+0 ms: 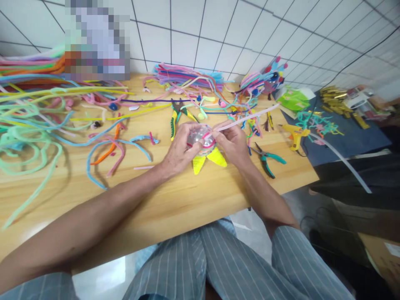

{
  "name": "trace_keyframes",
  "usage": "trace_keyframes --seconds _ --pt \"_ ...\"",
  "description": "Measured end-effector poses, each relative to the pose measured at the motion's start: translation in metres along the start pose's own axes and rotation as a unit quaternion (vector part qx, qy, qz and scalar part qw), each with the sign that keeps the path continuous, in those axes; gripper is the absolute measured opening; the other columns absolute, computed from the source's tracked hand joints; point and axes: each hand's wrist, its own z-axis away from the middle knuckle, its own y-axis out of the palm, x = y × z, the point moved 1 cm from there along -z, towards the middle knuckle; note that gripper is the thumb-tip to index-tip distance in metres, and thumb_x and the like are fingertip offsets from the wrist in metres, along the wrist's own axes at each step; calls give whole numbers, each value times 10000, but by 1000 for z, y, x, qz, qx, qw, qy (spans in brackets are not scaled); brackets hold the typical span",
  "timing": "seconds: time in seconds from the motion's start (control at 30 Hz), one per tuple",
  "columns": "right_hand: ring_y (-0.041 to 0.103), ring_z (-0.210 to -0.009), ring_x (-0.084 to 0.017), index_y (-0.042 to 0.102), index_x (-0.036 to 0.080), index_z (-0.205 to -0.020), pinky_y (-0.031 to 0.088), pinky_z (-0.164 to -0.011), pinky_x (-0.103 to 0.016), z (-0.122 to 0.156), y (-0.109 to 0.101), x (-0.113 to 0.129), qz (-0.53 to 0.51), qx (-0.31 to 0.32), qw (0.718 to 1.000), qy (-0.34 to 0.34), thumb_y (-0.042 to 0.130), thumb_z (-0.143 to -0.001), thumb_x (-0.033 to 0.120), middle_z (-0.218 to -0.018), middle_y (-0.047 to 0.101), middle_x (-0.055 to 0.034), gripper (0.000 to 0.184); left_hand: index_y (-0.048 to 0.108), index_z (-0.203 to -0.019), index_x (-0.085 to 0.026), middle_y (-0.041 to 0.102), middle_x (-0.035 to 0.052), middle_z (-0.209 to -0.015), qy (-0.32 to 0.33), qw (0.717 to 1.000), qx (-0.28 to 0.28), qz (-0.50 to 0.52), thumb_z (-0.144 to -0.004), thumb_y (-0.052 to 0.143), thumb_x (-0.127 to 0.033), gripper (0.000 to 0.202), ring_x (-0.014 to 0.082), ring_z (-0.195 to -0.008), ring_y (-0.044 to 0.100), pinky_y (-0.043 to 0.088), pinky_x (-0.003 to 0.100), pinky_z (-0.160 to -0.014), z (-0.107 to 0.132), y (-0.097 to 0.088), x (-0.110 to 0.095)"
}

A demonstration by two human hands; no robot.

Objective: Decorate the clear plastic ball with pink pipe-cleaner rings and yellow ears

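Observation:
My left hand (pixel 184 146) is closed around a clear round plastic ball (pixel 200 134) with a pink band across it. Two bright yellow fuzzy pointed pieces (pixel 216 157) stick out from its near side. My right hand (pixel 231 142) pinches a pale pink pipe cleaner (pixel 250 118) at the ball's right side; its long free end stretches up to the right. Fingers hide part of the ball and the pipe cleaner's near end. Green-and-yellow pliers (pixel 175 121) lie behind my left hand, and teal-handled pliers (pixel 265 160) are right of my right hand.
Loose pipe cleaners (pixel 34 141) tangle over the table's left side. Bundled pipe cleaners (pixel 187 79) lie along the tiled wall. A yellow glue gun (pixel 294 135) with a glue stick in it rests at the right, near a green packet (pixel 293 100) and the dark blue surface (pixel 350 137).

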Motion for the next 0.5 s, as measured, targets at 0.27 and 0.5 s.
trace_keyframes --seconds 0.27,0.5 --pt "614 -812 -167 668 258 -915 531 -749 -318 0 2 -7 28 -16 999 -17 801 -878 644 -901 677 1 410 528 -1409 -303 599 118 -1439 8 1000 -17 3 -1068 582 -392 357 295 -1388 584 518 582 -1198 4 4 2" --pt "574 -823 -163 660 261 -884 494 -744 -311 0 5 -9 36 -38 998 -20 788 -884 458 -915 636 4 235 513 -1412 -282 579 127 -1461 9 1000 -24 12 -1078 558 -412 362 302 -1420 559 495 586 -1224 7 8 2"
